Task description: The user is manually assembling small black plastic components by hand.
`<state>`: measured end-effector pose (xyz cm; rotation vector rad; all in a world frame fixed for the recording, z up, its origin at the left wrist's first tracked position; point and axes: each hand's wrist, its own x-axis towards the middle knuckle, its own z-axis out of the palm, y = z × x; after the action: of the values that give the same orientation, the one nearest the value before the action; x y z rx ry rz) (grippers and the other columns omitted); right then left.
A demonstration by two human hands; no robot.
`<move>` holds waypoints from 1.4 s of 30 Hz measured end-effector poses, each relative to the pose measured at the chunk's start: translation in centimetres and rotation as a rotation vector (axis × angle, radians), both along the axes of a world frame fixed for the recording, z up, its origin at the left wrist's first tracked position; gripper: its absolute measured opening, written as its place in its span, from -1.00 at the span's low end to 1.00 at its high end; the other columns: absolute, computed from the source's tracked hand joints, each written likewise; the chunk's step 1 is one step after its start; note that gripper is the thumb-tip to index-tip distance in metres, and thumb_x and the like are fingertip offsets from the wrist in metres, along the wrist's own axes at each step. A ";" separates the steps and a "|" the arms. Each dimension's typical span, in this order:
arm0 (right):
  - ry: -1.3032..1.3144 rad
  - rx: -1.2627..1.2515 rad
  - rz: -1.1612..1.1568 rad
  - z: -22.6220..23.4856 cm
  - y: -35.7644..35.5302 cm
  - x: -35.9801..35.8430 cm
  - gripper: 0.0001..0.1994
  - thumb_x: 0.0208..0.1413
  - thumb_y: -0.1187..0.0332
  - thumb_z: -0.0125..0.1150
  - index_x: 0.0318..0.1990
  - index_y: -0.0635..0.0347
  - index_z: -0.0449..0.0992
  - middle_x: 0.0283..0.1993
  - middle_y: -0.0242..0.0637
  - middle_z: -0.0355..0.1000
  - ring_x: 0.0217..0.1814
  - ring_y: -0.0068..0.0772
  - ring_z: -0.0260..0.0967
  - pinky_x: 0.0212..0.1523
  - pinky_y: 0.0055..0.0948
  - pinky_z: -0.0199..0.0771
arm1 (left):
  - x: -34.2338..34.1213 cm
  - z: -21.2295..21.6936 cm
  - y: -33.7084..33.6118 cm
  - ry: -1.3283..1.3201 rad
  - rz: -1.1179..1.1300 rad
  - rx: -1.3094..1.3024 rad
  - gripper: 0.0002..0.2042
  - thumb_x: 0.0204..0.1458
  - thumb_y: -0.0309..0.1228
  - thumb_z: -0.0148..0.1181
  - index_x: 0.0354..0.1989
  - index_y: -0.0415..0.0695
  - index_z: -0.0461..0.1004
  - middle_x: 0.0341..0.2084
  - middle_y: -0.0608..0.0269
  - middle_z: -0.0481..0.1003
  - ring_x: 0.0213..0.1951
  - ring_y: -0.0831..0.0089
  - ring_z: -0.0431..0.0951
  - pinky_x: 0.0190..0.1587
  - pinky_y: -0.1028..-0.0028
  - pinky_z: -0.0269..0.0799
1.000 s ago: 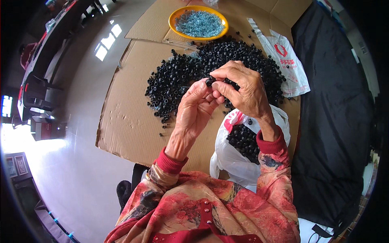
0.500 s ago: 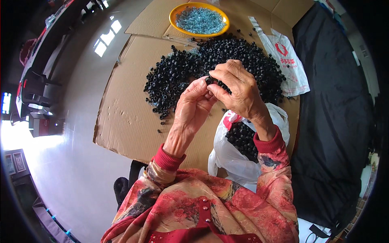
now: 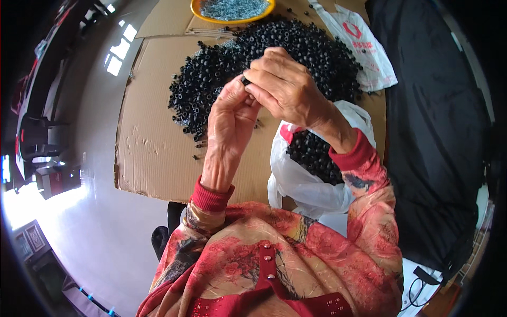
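My left hand (image 3: 231, 122) and my right hand (image 3: 282, 87) meet above the cardboard, fingertips pinched together on one small black ring-shaped piece (image 3: 245, 81). Behind the hands lies a large heap of the same black pieces (image 3: 211, 74) on the flattened cardboard (image 3: 158, 153). Just right of my right wrist a white plastic bag (image 3: 306, 179) stands open with more black pieces inside.
An orange bowl (image 3: 198, 7) of small metal parts sits at the far edge of the cardboard. A second white bag with red print (image 3: 364, 47) lies at the right, beside a black cloth (image 3: 438, 132). Shiny floor spreads to the left, with dark furniture beyond.
The view has shifted so the bowl sits higher in the picture. Both hands stay pinched together on the small piece, with only slight finger movement.
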<state>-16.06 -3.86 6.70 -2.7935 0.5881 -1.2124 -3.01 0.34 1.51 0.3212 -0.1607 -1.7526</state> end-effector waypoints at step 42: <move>0.340 0.513 -0.502 -1.1 4.5 -13.0 -0.96 -0.14 0.52 0.08 -0.53 0.26 0.35 -0.55 -0.22 0.35 -0.44 -0.18 0.33 -0.32 -0.28 0.23 | -3.2 -3.8 4.3 -0.944 -0.258 -0.133 -0.87 0.01 -0.44 0.14 -0.34 -0.25 0.45 -0.51 0.34 0.49 -0.50 0.68 0.40 -0.45 0.65 0.31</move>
<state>-29.01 0.64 5.60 -2.4704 1.4523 -0.4940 -6.23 4.64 -2.33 1.0478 -1.0245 -1.7001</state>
